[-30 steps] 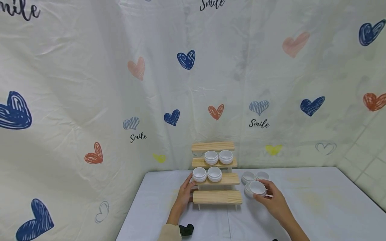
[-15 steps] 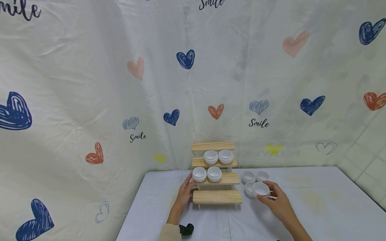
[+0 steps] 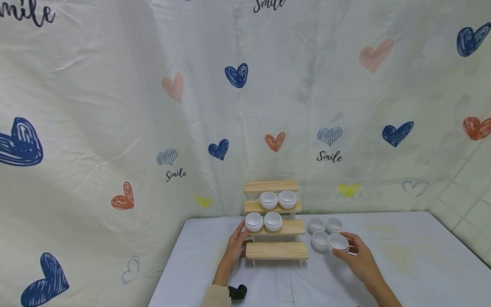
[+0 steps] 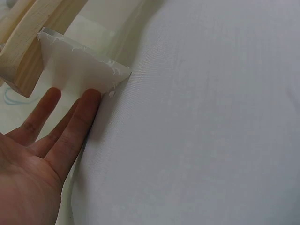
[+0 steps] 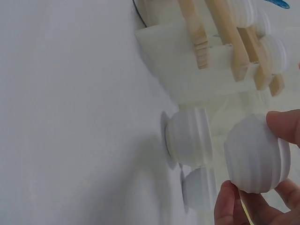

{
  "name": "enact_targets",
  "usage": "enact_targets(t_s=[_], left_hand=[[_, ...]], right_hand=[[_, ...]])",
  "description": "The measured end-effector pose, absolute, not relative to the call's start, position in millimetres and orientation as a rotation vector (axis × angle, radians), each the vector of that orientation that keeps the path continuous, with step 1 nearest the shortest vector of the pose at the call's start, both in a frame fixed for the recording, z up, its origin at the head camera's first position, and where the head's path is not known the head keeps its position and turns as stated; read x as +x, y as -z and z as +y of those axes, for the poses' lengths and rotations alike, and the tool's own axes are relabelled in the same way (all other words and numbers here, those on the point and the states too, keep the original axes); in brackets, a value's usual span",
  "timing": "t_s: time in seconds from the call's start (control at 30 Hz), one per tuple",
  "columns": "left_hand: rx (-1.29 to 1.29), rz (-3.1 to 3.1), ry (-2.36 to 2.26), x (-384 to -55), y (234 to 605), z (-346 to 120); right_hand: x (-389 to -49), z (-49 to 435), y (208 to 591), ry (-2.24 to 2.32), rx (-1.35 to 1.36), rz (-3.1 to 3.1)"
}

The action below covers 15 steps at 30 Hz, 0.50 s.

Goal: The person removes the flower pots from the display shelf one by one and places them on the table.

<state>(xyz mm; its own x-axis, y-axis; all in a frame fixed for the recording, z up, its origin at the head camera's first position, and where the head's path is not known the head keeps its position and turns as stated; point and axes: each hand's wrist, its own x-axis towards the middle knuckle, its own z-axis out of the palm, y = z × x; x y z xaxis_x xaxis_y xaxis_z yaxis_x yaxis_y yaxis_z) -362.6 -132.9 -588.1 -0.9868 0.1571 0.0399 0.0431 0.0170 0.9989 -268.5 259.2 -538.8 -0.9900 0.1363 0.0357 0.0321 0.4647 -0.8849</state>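
My right hand (image 3: 358,259) pinches a small white ribbed bowl (image 5: 257,154) between thumb and fingers, lifted off the white tablecloth. In the head view it is at the front right of three more white bowls (image 3: 320,241) standing right of the stand. My left hand (image 3: 232,251) is at the left side of a tiered wooden display stand (image 3: 276,251); its fairly straight fingers touch the pale side panel (image 4: 77,65) in the left wrist view. Two white bowls (image 3: 273,221) sit on the stand's second tier from the front, and two more (image 3: 287,199) on the tier behind.
A white cloth (image 3: 414,264) covers the table. Behind it hangs a pale curtain (image 3: 284,94) printed with hearts. A small dark object (image 3: 238,292) lies beside the left sleeve (image 3: 216,296).
My right hand has moved the held bowl a little to the right, uncovering more of the bowl behind it. My left hand has stayed at the stand.
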Motion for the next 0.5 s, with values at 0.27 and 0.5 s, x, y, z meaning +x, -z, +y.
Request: enact_targets(t_s=[0.27, 0.5], left_hand=[[0.237, 2.158, -2.148, -364.2, 590.0, -133.2], [0.234, 2.143, -2.156, -364.3, 590.3, -133.3]], right_hand=[[-270.0, 263.6, 541.7, -1.571, -0.192, -2.614], [-272.5, 267.2, 541.9, -1.56, -0.194, -2.629]])
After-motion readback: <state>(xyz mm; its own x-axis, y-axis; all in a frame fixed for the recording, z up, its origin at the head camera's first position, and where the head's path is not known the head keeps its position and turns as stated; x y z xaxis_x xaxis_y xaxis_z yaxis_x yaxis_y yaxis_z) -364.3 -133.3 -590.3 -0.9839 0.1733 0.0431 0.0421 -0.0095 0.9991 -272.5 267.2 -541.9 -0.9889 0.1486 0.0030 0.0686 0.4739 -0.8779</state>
